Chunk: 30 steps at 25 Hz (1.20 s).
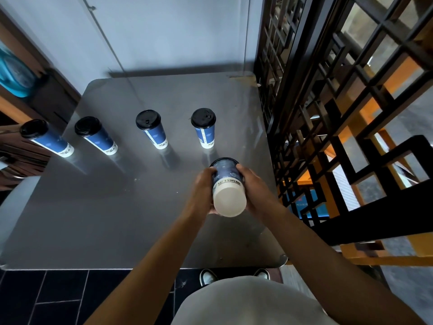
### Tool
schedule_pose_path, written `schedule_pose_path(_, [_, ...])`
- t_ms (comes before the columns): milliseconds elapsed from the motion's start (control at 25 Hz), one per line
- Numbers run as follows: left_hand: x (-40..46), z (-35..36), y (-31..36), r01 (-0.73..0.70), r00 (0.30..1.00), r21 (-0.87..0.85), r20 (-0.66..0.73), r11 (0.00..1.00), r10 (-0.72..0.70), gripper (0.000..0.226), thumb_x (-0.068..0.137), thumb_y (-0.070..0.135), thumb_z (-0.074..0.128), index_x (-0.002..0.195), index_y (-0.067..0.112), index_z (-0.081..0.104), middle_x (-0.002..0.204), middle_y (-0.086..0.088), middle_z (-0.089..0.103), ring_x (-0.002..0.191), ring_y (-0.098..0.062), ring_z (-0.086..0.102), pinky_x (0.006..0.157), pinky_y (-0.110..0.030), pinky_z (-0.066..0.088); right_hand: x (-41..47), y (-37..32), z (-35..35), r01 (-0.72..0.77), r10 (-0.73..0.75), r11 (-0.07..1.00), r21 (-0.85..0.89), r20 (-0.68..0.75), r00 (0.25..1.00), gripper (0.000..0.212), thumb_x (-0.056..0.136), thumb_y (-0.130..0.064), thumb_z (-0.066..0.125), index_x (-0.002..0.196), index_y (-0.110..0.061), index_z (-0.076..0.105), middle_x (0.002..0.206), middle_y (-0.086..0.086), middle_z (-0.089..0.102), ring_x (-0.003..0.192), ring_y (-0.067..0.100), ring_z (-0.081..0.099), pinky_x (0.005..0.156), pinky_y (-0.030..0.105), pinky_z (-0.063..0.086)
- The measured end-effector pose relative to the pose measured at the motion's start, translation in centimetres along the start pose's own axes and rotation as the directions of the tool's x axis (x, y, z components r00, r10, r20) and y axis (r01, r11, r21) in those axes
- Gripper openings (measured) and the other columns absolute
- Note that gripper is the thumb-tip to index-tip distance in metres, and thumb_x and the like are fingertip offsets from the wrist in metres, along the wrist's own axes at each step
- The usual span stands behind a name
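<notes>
The dark blue paper cup [226, 181] with a white band and a pale base is clasped in both hands over the right part of the smooth grey counter [112, 207]. It is tipped so that its base faces the camera and its dark-rimmed far end points away. The left hand [203, 190] wraps the cup's left side and the right hand [255, 187] its right side. The fingers of both hands are curled round the wall, with the thumbs lying on top near the far rim. Whether the cup touches the counter cannot be told.

Beyond it, four upright blue paper cups with black lids stand in a row across the counter. The rightmost lidded cup [204, 127] is just behind the held one, the next lidded cup [151, 129] stands to its left, and the two left lidded cups [95, 134] are further along. A black lattice screen [328, 109] rises along the counter's right edge. Dark floor tiles [58, 299] show below the near edge.
</notes>
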<state>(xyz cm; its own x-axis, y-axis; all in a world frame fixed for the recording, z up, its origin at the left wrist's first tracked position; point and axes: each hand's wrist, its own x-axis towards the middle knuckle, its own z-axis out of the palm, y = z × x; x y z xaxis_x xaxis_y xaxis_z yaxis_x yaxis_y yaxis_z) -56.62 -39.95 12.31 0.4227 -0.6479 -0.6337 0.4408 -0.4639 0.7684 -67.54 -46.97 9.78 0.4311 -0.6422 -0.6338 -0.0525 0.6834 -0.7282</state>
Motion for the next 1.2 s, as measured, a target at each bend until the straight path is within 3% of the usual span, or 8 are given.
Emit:
schedule_pose_path(80, [0.0, -0.2, 0.0, -0.102, 0.994, 0.226, -0.012, 0.969, 0.107, 0.066, 0.092, 0.059, 0.047, 0.135, 0.009, 0.054, 0.115, -0.025, 0.07, 0.078, -0.037, 0.074, 0.058, -0.041, 0.061, 0.2, 0.2, -0.3, 0.07, -0.074, 0.99, -0.123, -0.025, 0.997, 0.041, 0.099, -0.048, 0.048, 0.129, -0.022, 0.058, 0.123, 0.019, 0.069, 0.102, 0.038, 0.071, 0.089, 0.064, 0.056])
schedule_pose_path(200, [-0.4, -0.3, 0.3, 0.042, 0.992, 0.077, 0.112, 0.996, -0.051, 0.059, 0.097, 0.046, 0.05, 0.14, 0.004, 0.049, 0.125, -0.033, 0.063, 0.105, -0.056, 0.065, 0.087, -0.065, 0.055, 0.3, 0.2, -0.4, 0.134, -0.149, 0.967, -0.219, -0.051, 0.988, 0.044, 0.086, -0.056, 0.05, 0.121, -0.032, 0.061, 0.121, 0.011, 0.069, 0.103, 0.037, 0.071, 0.076, 0.065, 0.059])
schedule_pose_path(280, [-0.4, -0.6, 0.5, 0.102, 0.991, -0.096, 0.095, 0.99, -0.093, 0.05, 0.098, 0.034, 0.048, 0.13, -0.003, 0.055, 0.103, -0.029, 0.07, 0.083, -0.045, 0.07, 0.075, -0.05, 0.061, 0.4, 0.7, -0.3, 0.112, -0.119, 0.981, -0.159, -0.039, 0.992, 0.033, 0.089, -0.055, 0.05, 0.113, -0.036, 0.062, 0.123, 0.011, 0.066, 0.094, 0.04, 0.071, 0.061, 0.047, 0.058])
schedule_pose_path(400, [-0.6, -0.7, 0.0, 0.131, 0.991, -0.223, 0.029, 0.966, -0.128, 0.033, 0.098, 0.031, 0.045, 0.091, 0.005, 0.065, 0.06, -0.01, 0.067, 0.049, -0.021, 0.064, 0.047, -0.025, 0.053, 0.7, 1.7, -0.2, 0.026, -0.026, 1.0, -0.013, -0.028, 0.999, 0.036, 0.087, -0.054, 0.056, 0.112, -0.028, 0.061, 0.12, 0.011, 0.064, 0.083, 0.039, 0.065, 0.068, 0.048, 0.047])
schedule_pose_path(560, [-0.8, -0.2, -0.7, 0.108, 0.994, -0.188, 0.007, 0.976, -0.108, 0.033, 0.101, 0.026, 0.039, 0.084, 0.007, 0.06, 0.05, -0.004, 0.066, 0.038, -0.014, 0.062, 0.036, -0.018, 0.046, 1.1, 2.1, -0.3, 0.005, -0.007, 1.0, -0.022, -0.055, 0.998, 0.041, 0.092, -0.053, 0.054, 0.122, -0.024, 0.058, 0.113, 0.005, 0.069, 0.087, 0.031, 0.074, 0.062, 0.04, 0.056])
schedule_pose_path(760, [-0.1, -0.6, -0.5, -0.12, 0.991, 0.124, -0.042, 0.985, 0.126, 0.034, 0.106, 0.031, 0.04, 0.129, 0.011, 0.055, 0.113, -0.005, 0.068, 0.072, -0.014, 0.071, 0.053, -0.023, 0.055, 0.8, 1.3, -0.8, 0.059, -0.068, 0.988, -0.139, -0.058, 0.996, 0.027, 0.089, -0.055, 0.055, 0.104, -0.035, 0.064, 0.105, 0.005, 0.071, 0.093, 0.039, 0.073, 0.085, 0.066, 0.055])
schedule_pose_path(920, [-0.4, -0.5, -0.3, -0.099, 0.993, 0.029, 0.06, 0.995, 0.098, 0.05, 0.097, 0.037, 0.062, 0.141, 0.016, 0.052, 0.127, -0.023, 0.065, 0.089, -0.039, 0.071, 0.078, -0.051, 0.059, 0.0, 0.5, -0.4, 0.109, -0.115, 0.967, -0.231, -0.015, 0.993, 0.035, 0.081, -0.065, 0.052, 0.107, -0.044, 0.062, 0.104, 0.012, 0.072, 0.087, 0.049, 0.07, 0.068, 0.059, 0.053])
schedule_pose_path(1200, [-1.1, -0.8, -0.5, 0.078, 0.993, -0.305, 0.106, 0.949, -0.048, 0.034, 0.099, 0.034, 0.045, 0.093, 0.007, 0.067, 0.064, -0.008, 0.07, 0.054, -0.02, 0.066, 0.043, -0.025, 0.052, -0.2, 1.1, 0.1, 0.039, -0.037, 0.993, 0.115, -0.017, 0.999, 0.033, 0.099, -0.036, 0.056, 0.126, -0.018, 0.059, 0.11, 0.014, 0.061, 0.094, 0.036, 0.056, 0.082, 0.049, 0.039])
